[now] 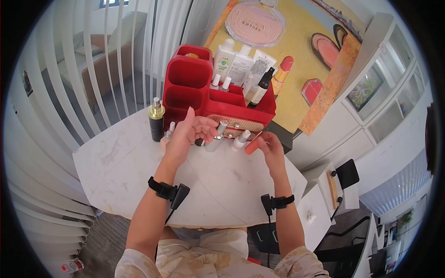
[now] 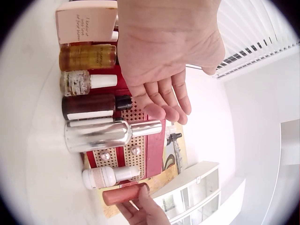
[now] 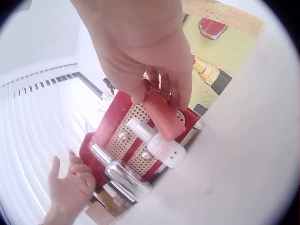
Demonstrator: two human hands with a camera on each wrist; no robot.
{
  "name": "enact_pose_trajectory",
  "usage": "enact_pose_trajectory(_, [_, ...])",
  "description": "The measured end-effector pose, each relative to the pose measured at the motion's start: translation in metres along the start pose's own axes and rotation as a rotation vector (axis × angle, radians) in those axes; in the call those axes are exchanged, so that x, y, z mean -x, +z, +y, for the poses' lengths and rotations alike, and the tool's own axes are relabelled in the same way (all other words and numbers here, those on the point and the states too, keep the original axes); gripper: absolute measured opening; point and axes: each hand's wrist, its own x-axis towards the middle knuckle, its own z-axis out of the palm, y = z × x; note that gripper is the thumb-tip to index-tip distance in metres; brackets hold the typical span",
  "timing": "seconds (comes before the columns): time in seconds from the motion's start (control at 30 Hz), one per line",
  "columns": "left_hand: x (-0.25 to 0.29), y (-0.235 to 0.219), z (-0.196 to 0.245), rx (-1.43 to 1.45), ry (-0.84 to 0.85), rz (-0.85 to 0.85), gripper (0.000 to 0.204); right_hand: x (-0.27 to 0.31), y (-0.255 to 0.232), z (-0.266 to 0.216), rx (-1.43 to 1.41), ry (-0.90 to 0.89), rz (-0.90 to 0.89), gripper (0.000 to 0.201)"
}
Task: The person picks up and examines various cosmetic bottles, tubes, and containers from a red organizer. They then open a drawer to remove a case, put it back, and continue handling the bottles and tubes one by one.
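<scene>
Handling of a cosmetic tube at the front of a dressing-table organizer. The right hand (image 1: 273,150) pinches a coral tube (image 3: 164,115) by its upper end between thumb and fingers. The tube tilts just beside a white bottle (image 2: 100,178), at the right end of a row on the bench (image 1: 208,185), and its base appears clear of the surface. The left hand (image 1: 190,132) holds nothing, its fingers loosely bent and the palm turned partly upward, near a silver bottle (image 2: 98,136). Behind the row stands the red organizer (image 1: 232,110), its drawers (image 1: 250,126) faced in woven panel.

The step in hand is judged to be the placing or removal of the tube; the direction cannot be told. Placing calls for bringing the tube upright and lowering its base flat without knocking the white bottle; removal calls for a lift clear of it. The left hand is free to steady neighbouring bottles.
</scene>
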Motion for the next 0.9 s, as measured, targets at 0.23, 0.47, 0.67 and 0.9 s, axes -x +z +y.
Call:
enact_pose_trajectory(0.23, [-0.001, 0.001, -0.001, 0.001, 0.020, -0.010, 0.079, 0.018, 0.018, -0.066, -0.647, 0.157, -0.102, 0.048])
enact_pose_trajectory(0.47, [0.000, -0.002, 0.002, -0.013, 0.013, -0.002, 0.076, 0.009, 0.069, -0.090, -0.939, 0.233, -0.318, 0.047])
enact_pose_trajectory(0.67, [-0.001, -0.002, 0.000, -0.087, 0.156, 0.062, 0.052, 0.002, 0.100, -0.095, -1.009, 0.232, -0.497, 0.049])
enact_pose_trajectory(0.9, [0.001, 0.007, 0.006, -0.217, 0.156, 0.005, 0.037, 0.005, 0.108, -0.090, -0.973, 0.248, -0.597, 0.044])
